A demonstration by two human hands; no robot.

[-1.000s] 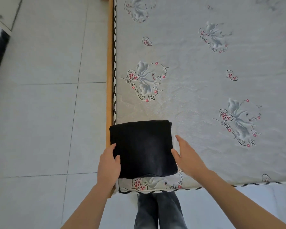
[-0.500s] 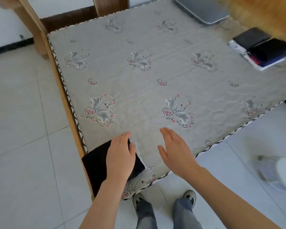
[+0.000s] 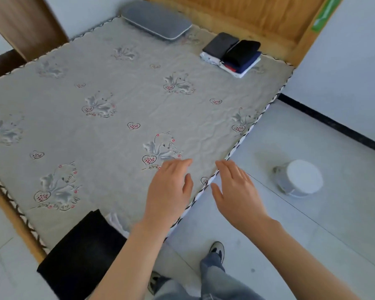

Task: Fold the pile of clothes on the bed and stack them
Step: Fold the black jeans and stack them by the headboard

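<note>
Black folded garment [image 3: 82,252] overhangs the mattress [image 3: 108,131] corner; both hands hover.

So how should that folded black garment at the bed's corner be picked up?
By its two opposite side edges, a hand sliding under each. The folded black garment lies flat at the near corner of the bed, partly overhanging, so its edges look reachable. Both the left hand and right hand are free.

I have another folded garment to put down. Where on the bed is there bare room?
The wide middle of the mattress is bare, between the grey pillow, the stacks of folded clothes and the folded black garment. The far right corner is crowded.
</note>
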